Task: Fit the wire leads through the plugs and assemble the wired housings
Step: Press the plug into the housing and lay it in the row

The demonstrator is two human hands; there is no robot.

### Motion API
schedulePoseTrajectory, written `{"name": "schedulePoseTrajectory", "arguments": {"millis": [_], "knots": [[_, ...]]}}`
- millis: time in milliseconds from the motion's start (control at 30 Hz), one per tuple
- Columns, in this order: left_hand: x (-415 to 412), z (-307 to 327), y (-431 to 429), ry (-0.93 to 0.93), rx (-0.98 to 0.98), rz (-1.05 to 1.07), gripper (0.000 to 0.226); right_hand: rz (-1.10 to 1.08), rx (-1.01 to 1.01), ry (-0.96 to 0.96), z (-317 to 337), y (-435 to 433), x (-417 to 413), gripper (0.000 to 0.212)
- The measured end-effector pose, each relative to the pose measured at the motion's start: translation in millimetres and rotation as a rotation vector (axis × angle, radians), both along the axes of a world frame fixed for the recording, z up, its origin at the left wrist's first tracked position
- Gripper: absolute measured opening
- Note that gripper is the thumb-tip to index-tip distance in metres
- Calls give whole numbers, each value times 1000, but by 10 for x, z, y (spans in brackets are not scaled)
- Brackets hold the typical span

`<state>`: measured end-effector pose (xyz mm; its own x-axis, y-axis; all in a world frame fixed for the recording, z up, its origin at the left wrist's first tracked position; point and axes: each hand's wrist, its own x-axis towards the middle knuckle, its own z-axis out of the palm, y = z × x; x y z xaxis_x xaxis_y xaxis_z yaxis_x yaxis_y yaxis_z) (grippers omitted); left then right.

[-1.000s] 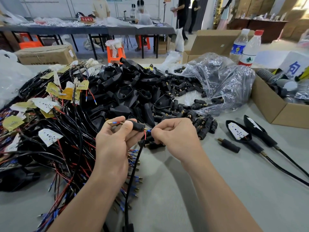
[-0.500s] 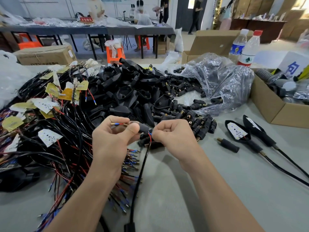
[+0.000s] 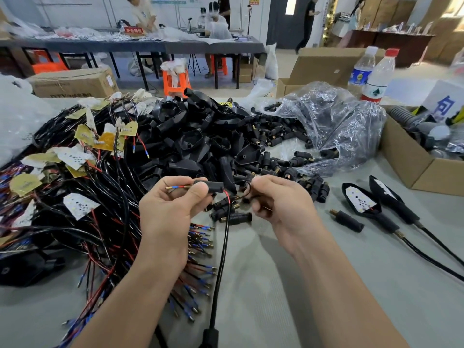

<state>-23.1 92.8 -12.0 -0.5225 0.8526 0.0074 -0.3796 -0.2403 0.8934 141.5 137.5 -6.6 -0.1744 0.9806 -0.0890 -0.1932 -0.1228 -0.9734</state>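
Plug (image 3: 212,186) pinched in left hand (image 3: 168,212) fingers, leads (image 3: 175,187) poking out; right hand (image 3: 281,204) fingers clamped on black wire (image 3: 247,190). Red sign (image 3: 133,30) reads 不合格区, white card (image 3: 444,102) 向.

The black cable (image 3: 221,272) is cut off by the bottom edge.

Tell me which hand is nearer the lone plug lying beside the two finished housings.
Right. The right hand, pinching a wire lead, is just left of the lone plug; the left hand, gripping a second plug, sits farther left.
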Motion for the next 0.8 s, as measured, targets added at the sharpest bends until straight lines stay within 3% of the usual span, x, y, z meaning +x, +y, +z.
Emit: {"name": "schedulePoseTrajectory", "arguments": {"millis": [200, 333, 567, 800], "knots": [[-37, -44, 6, 36, -2, -52, 24, 36, 79, -82, -11, -10, -43, 21], [-20, -78, 9, 62, -47, -148, 30, 91, 136, -181, -47, -43, -104, 28], [-17, -58, 7, 5, 15, -121, 25, 118, -8, 25, -29, 3, -33, 29], [11, -53, -35, 58, 15, -178, 18, 111, 48, -16, -64, -26, -82, 24]]}}
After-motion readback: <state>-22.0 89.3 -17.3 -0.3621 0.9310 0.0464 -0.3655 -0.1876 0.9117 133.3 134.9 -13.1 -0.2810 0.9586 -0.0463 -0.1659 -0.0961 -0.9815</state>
